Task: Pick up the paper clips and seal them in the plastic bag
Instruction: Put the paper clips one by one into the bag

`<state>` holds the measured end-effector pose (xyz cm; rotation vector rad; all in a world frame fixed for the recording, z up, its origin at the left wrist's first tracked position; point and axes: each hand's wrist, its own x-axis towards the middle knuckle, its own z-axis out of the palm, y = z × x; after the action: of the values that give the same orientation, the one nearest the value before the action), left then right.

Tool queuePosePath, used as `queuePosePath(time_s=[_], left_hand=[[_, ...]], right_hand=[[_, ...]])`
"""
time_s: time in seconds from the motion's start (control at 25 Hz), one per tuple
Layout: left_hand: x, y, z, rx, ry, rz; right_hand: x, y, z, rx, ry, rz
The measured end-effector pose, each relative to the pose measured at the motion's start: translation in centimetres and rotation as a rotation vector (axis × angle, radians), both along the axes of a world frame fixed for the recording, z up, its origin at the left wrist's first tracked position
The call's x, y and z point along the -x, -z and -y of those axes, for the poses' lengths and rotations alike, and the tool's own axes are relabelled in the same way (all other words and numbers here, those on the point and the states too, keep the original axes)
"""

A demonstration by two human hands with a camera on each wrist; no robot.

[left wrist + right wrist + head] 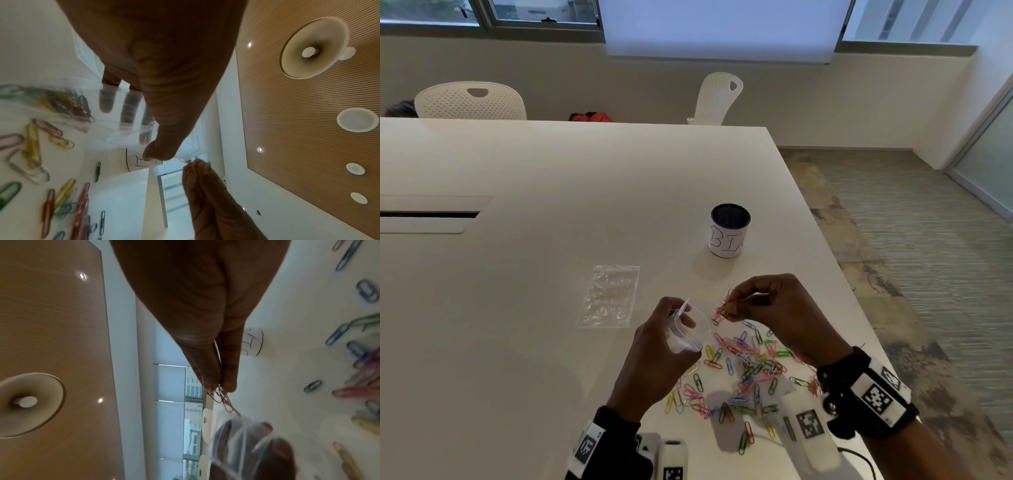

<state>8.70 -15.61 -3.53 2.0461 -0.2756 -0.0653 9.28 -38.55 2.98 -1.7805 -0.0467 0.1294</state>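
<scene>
Coloured wire paper clips (743, 370) lie scattered on the white desk (551, 205); our right hand (774, 308) pinches a bunch just beside the clear plastic bag (688, 329), whose mouth our left hand (657, 353) grips open.

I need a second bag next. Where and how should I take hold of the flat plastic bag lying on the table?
Pinch the flat plastic bag at its far zip-strip edge, coming from above. It lies flat on the table, so the stiffer strip probably lifts easiest.
</scene>
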Motion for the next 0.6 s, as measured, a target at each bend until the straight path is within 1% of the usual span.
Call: queuePosePath(time_s=[0.12,0.2,0.44,0.52,0.6], left_hand=[[0.0,0.0,0.3,-0.016,0.01,0.01],[0.0,-0.1,0.4,-0.005,0.013,-0.003],[0.1,-0.7,0.5,-0.011,0.009,-0.009],[0.1,-0.8,0.5,-0.02,0.0,-0.006],[0.1,-0.9,0.5,-0.017,-0.002,0.003]], right_hand=[[0.5,-1.1,-1.6,-0.073,0.012,0.039],[0.7,-1.5,-2.4,-0.062,0.003,0.071],[0.8,-1.0,-3.8,0.228,-0.067,0.238],[0.7,-0.9,-4.0,0.295,-0.079,0.277],[0.6,-1.0,-4.0,0.316,-0.096,0.289]])
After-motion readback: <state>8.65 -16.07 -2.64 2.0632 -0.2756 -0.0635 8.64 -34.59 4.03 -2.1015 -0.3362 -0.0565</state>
